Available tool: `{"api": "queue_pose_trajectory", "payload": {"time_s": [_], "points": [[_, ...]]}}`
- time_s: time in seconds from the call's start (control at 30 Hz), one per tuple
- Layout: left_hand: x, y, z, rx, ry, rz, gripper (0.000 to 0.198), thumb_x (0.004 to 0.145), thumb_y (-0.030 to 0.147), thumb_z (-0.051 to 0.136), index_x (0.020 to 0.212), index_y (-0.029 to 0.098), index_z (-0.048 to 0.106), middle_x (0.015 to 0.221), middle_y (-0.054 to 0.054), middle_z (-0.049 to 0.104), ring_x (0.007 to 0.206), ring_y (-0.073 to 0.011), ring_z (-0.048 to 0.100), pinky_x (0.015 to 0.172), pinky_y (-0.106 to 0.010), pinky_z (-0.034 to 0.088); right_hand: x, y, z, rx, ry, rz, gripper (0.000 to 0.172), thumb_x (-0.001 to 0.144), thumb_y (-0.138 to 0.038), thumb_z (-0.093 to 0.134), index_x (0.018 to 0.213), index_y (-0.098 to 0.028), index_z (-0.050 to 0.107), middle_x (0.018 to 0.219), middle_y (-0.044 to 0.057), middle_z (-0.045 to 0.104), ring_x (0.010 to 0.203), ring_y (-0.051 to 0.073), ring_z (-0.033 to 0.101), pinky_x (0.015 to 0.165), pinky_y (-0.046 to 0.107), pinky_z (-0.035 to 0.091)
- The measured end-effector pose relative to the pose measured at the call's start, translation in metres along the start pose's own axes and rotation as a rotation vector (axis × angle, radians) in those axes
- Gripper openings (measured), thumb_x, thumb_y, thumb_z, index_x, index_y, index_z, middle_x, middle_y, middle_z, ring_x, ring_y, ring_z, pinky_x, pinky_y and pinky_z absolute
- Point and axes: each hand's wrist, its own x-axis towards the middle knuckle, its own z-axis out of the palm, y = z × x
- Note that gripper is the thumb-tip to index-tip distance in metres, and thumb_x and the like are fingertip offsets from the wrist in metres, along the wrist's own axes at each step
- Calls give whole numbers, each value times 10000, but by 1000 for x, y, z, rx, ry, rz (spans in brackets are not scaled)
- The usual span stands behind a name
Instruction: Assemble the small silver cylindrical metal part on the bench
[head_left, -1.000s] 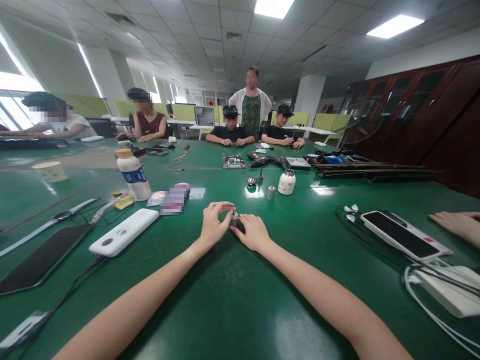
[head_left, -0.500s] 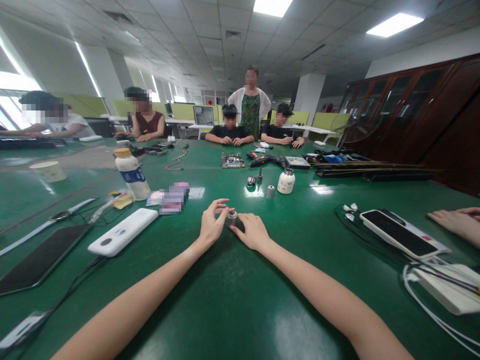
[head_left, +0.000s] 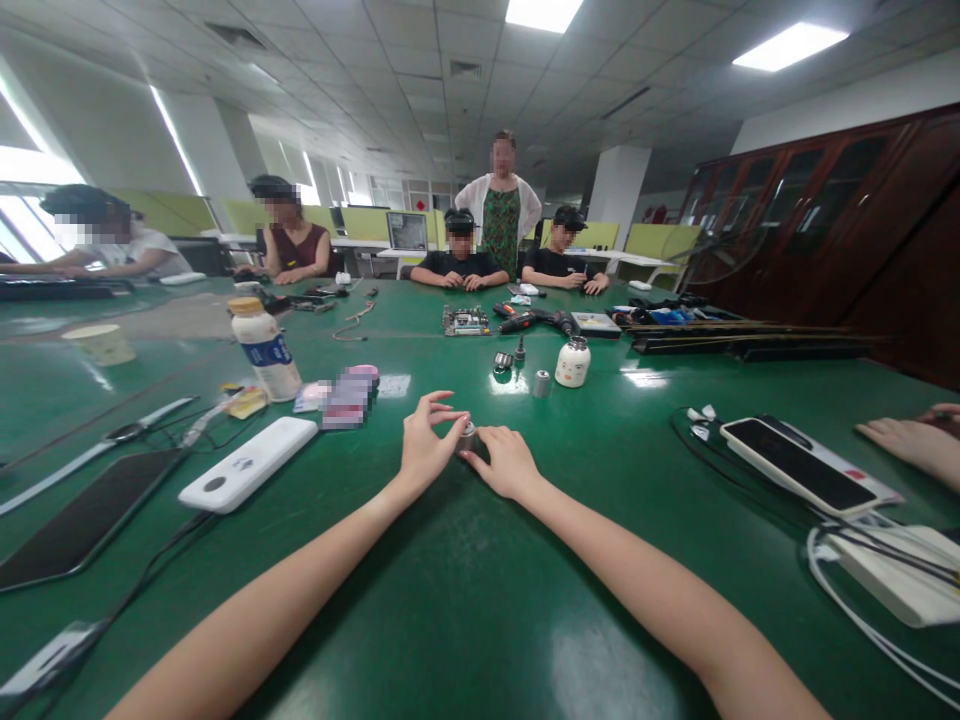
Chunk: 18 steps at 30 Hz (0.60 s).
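A small grey metal cylinder (head_left: 468, 438) with a narrower top stands on the green table between my two hands. My right hand (head_left: 507, 462) curls around its right and near side, thumb pressed to the front. On the left, my left hand (head_left: 429, 442) has its fingers spread above and beside the cylinder, with a fingertip at its top. A similar metal cylinder (head_left: 541, 383) stands farther off to the right. Close to that one are a white bottle with a drawn face (head_left: 572, 364), a dark metal bit-like piece (head_left: 520, 350) and a small shiny metal part (head_left: 502, 364).
On the left lie a white power bank (head_left: 251, 462), a dark tablet-like slab (head_left: 82, 515) and a bottle with a blue label (head_left: 264, 350). A phone (head_left: 796, 468) and cables lie right, near another person's hand (head_left: 911, 443). A circuit board (head_left: 466, 320) and power drill (head_left: 536, 320) sit farther back.
My left hand's fingers have lifted and spread a little wider over the cylinder. The cylinder has shifted very slightly right; my right hand stays around it.
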Motion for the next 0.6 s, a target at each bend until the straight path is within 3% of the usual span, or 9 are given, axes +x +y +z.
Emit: {"api": "queue_pose_trajectory", "payload": {"time_s": [0.13,0.23,0.37,0.5,0.6], "points": [[5,-11,-6,98,59,-41,161,813,288,689,961,239,647,996,-53,765,1007,-254,680,961,-434,439,0,1,1,-3,11,-4,392,968,-463,517,1211,-169,611,1205,119,668,1102,266,566,929,385,403],[4,-25,-9,222,-84,-181,226,793,267,709,1006,253,635,836,-34,790,1038,-301,661,935,-479,424,0,2,3,-8,9,-4,406,968,-456,515,1223,-154,606,1226,121,659,1115,271,559,936,392,403],[-1,-37,-8,326,-212,-232,185,792,273,704,972,278,662,903,-30,797,1119,-335,604,940,-510,386,0,2,4,-17,5,-1,407,968,-451,516,1227,-149,603,1232,121,656,1117,273,559,938,394,404],[-2,-38,-7,330,-208,-235,199,803,273,693,1000,280,666,924,-35,797,1148,-338,582,961,-525,355,0,2,4,-22,13,-1,402,968,-455,513,1229,-162,602,1233,121,655,1117,269,560,936,387,404],[0,-31,-6,270,-140,-215,178,816,283,677,992,271,653,862,-30,795,1083,-319,622,948,-499,379,0,2,3,-22,7,5,405,967,-454,516,1234,-161,600,1234,125,654,1115,268,560,934,385,405]]}}
